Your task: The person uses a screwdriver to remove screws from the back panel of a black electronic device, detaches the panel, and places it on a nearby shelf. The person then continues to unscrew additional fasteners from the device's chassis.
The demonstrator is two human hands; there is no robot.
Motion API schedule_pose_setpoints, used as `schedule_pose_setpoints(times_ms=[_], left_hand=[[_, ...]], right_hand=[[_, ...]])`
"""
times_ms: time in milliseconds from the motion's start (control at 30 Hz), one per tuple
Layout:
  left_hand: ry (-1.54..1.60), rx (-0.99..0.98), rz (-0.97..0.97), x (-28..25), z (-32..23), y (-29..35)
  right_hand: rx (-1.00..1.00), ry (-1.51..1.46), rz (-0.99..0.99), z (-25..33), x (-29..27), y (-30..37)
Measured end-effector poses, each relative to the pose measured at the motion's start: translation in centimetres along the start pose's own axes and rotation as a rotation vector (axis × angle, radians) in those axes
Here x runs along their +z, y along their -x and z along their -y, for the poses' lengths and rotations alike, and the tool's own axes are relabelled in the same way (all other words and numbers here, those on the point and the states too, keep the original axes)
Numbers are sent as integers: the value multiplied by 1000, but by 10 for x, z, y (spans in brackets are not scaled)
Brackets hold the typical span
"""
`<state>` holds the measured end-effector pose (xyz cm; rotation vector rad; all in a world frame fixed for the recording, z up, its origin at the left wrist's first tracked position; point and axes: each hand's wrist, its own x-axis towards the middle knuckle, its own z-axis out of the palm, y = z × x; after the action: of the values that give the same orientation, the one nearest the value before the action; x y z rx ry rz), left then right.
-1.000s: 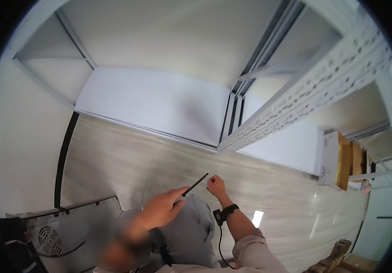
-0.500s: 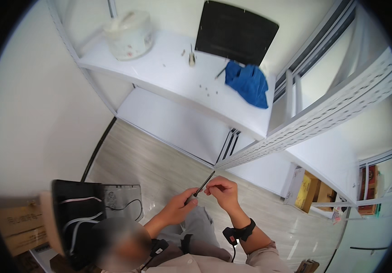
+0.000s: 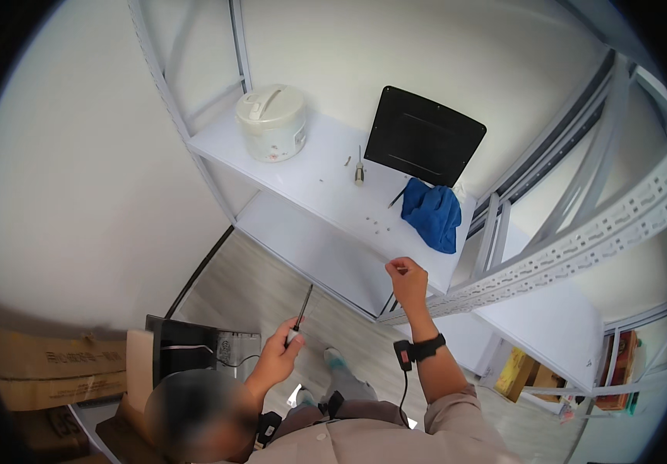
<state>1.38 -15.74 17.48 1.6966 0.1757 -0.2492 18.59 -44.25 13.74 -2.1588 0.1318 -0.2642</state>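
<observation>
My left hand [image 3: 278,354] is closed round the handle of a screwdriver [image 3: 303,305], whose long dark shaft points up over the floor. Thumb and fingers of my right hand [image 3: 409,281] are pinched together in front of the white shelf [image 3: 326,197]; whatever they hold, if anything, is too small to make out. Several small screws [image 3: 377,225] lie scattered on that shelf, just beyond the right hand. Farther back rests a second screwdriver [image 3: 359,175] with a pale handle. A crumpled blue cloth [image 3: 432,216] lies at the shelf's right end, a thin dark rod [image 3: 397,198] beside it.
A black panel [image 3: 425,133] leans on the wall behind the cloth. The white rice cooker [image 3: 271,124] stands at the shelf's left. A perforated metal post [image 3: 558,263] slants up on the right. Cardboard boxes [image 3: 55,359] fill the lower left; a blurred patch hides part of my left forearm.
My right hand has moved away from the screwdriver, up toward the shelf, fingers still pinched. My left hand has shifted left with the screwdriver. The view has tilted, so the shelf appears lower.
</observation>
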Motion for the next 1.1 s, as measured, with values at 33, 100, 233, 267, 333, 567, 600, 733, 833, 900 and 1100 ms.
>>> schedule_pose_setpoints(times_ms=[33,100,233,267,333,567,600,733,833,900,1100], left_hand=[[13,30,-12,5,2,-10],[40,102,-37,14,6,-31],[-66,112,22,26,-13,-66],[-68,103,31,29,-17,-73],[-91,104,33,33,-24,-83],[-73,75,-69,34,-6,-98],[-69,64,-79,34,-3,-98],[-1,57,-200,38,4,-98],[86,55,-291,41,2,-95],[86,54,-319,41,6,-94],[71,17,-340,32,4,-75]], right_hand=[[-27,73,-28,-10,4,-17],[-124,137,-68,-34,12,-47],[-147,160,-49,-73,26,-89],[-154,159,-40,-79,29,-98],[-182,174,-51,-88,33,-110],[-105,139,68,-91,33,-127],[-64,125,93,-92,31,-131],[26,112,164,-97,30,-139],[21,91,197,-106,30,-140],[-20,107,195,-112,28,-139],[-334,197,91,-29,39,-92]])
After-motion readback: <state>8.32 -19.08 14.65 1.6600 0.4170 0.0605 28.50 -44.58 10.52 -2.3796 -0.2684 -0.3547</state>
